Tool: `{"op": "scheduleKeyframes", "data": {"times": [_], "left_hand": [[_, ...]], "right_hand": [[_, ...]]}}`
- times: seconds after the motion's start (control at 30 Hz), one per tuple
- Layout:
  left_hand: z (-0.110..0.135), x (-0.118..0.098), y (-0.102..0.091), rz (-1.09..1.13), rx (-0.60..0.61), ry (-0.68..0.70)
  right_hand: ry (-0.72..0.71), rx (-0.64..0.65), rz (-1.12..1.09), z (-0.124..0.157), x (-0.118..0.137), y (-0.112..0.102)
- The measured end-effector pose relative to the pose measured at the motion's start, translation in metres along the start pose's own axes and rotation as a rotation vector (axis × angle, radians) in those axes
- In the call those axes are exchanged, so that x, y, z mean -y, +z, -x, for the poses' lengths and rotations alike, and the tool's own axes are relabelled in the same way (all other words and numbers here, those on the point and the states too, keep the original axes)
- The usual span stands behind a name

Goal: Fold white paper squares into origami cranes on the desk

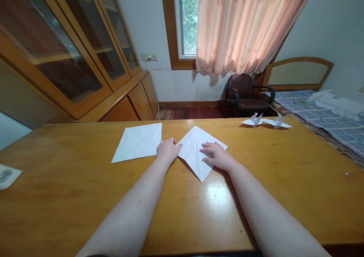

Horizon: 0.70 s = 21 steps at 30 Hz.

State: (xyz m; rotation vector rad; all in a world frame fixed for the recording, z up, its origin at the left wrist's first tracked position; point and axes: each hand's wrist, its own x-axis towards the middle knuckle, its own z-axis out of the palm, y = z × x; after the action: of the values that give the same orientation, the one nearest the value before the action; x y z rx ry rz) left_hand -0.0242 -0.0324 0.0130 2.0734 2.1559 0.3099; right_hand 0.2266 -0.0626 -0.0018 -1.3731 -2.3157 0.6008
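A white square sheet of paper [192, 145] with crease lines lies on the table, turned like a diamond with one corner towards me. My left hand [167, 151] rests at its left corner, thumb stretched out onto the paper and apart from the bent fingers. Flat on the right half of the sheet lies my right hand [217, 156], fingers spread and nothing held. A second creased white sheet [138, 141] is just left of my left hand, which covers part of its right edge.
Two folded white paper cranes [254, 120] stand at the far right of the wooden table [93, 204]. A white object [8, 176] sits at the left edge. Beyond are a glass-door cabinet [85, 33], an armchair [244, 92] and a bed [321, 109].
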Motion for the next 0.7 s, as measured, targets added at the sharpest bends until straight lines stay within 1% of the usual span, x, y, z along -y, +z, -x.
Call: {"op": "scheduleKeyframes", "data": {"times": [0.1,0.23,0.37,0.43,0.5,0.6,0.7], "left_hand": [[0.001,0.000,-0.002,0.011,-0.001,0.011],[0.002,0.000,-0.003,0.062,0.024,-0.015],[0.001,0.000,-0.003,0.110,0.054,-0.011],[0.002,-0.002,-0.004,0.152,0.069,0.036],[0.004,-0.003,-0.006,0.226,0.098,0.117],[0.009,-0.006,-0.010,0.353,0.163,0.258],[0.012,-0.008,-0.014,0.399,0.234,0.361]], "right_hand": [[0.006,0.005,0.001,0.000,0.000,0.000],[0.007,0.005,-0.001,0.000,0.000,-0.001],[0.020,-0.021,-0.007,-0.001,-0.001,0.000],[0.044,-0.041,0.002,-0.001,-0.003,0.001],[0.082,-0.062,0.021,-0.002,-0.006,0.002],[0.139,-0.089,0.048,-0.003,-0.010,0.004],[0.169,-0.108,0.055,-0.003,-0.012,0.004]]}}
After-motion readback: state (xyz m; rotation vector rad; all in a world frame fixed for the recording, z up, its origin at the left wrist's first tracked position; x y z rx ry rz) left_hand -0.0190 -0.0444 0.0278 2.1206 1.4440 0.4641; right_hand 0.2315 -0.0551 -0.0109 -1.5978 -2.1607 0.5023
